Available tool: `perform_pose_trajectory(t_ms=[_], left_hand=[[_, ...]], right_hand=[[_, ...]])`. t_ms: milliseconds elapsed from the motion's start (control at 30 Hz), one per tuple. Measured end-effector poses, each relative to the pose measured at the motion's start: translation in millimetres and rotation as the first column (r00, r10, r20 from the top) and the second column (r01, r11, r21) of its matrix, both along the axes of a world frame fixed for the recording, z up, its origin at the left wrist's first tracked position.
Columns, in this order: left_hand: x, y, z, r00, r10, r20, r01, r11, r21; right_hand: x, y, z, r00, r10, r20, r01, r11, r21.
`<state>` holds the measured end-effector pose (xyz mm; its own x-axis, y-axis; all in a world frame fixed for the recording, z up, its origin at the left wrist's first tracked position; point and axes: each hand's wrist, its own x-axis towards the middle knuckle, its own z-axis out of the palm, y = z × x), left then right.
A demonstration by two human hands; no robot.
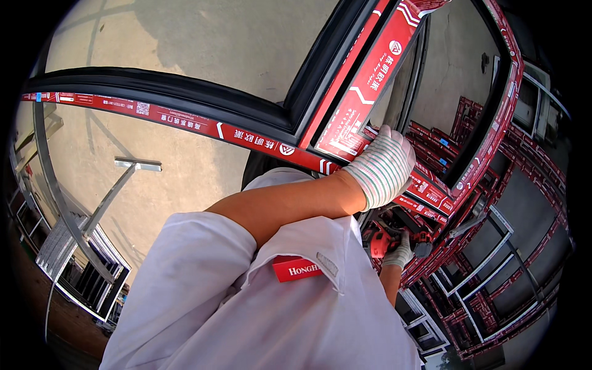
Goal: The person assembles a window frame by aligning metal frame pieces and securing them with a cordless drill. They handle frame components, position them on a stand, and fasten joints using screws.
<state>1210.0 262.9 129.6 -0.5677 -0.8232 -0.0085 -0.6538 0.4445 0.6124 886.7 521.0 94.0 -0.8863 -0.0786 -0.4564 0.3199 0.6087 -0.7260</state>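
Note:
My left hand (385,165), in a white knitted glove with green stripes, reaches across my body to the right. It grips the window frame (376,68) near a lower corner, its fingers bent over the edge and partly hidden. The frame is dark, covered with red and white printed protective film. Lower on the right, my right hand (402,251), gloved the same way, is closed round a red and black cordless drill (380,243). The drill is below the frame's bottom rail, and its tip is hard to make out.
Glass panes (203,37) fill the frame. A metal stand with a flat foot (139,164) is on the pale floor at left, near a rack of stacked profiles (65,246). More film-wrapped frames (493,271) stand at right. A red box (296,268) pokes from my shirt pocket.

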Motion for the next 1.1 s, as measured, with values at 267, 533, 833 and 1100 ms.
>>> perform_pose_trajectory(t_ms=[267, 533, 833, 1100], left_hand=[[0.5, -0.7, 1.2, 0.999, -0.025, -0.031, 0.026, 1.000, 0.014], [7.7, -1.4, 6.4, 0.997, -0.067, -0.024, 0.066, 0.997, -0.033], [45.3, -42.1, 48.5, 0.870, -0.301, 0.391, 0.310, 0.950, 0.041], [40.3, -68.4, 63.4, 0.717, -0.470, 0.515, 0.486, 0.866, 0.116]], right_hand=[[5.3, 4.3, -4.3, 1.000, 0.015, -0.028, -0.016, 0.999, -0.050], [2.1, 20.6, -8.6, 0.999, -0.047, -0.022, 0.044, 0.990, -0.132], [12.2, 44.4, -12.7, 0.996, -0.066, -0.059, 0.052, 0.975, -0.214], [6.0, 82.7, -56.1, 0.929, 0.019, -0.371, -0.043, 0.997, -0.059]])
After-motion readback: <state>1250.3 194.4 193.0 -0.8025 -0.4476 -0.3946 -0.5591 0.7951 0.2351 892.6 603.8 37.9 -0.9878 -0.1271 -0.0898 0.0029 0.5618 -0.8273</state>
